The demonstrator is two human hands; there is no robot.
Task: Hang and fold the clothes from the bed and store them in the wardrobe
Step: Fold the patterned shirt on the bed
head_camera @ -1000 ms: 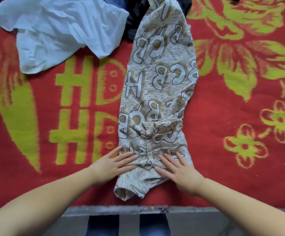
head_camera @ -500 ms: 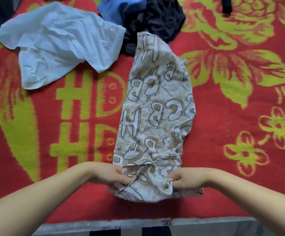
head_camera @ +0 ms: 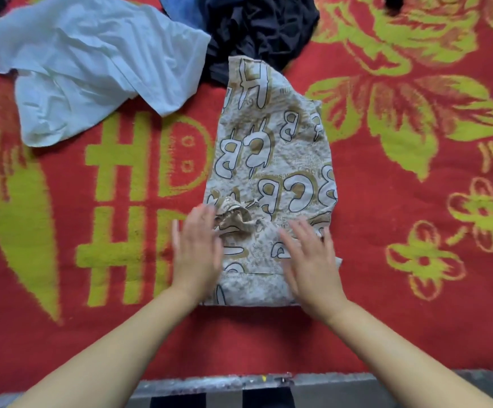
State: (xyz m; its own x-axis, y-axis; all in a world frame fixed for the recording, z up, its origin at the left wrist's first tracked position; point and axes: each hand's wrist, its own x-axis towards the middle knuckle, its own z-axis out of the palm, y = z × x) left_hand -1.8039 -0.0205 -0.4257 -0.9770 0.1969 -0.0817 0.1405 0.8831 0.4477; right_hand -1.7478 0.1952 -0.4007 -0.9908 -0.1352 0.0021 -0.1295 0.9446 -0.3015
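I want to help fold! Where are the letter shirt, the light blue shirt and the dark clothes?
letter shirt (head_camera: 271, 160), head view, middle.
light blue shirt (head_camera: 92, 63), head view, crumpled middle.
dark clothes (head_camera: 262, 28), head view, top of pile.

I see the beige printed garment (head_camera: 271, 184) lying flat on the red bedspread, its near end doubled back over itself so the folded edge faces me, a small crumpled knot of cloth sitting on top of the fold. Big white outlined letters cover it (B, C and H, as far as I can read). Beyond it lie a rumpled pale blue shirt (head_camera: 92, 69), a blue piece (head_camera: 186, 10) and a heaped black garment (head_camera: 262, 33) touching its far tip.
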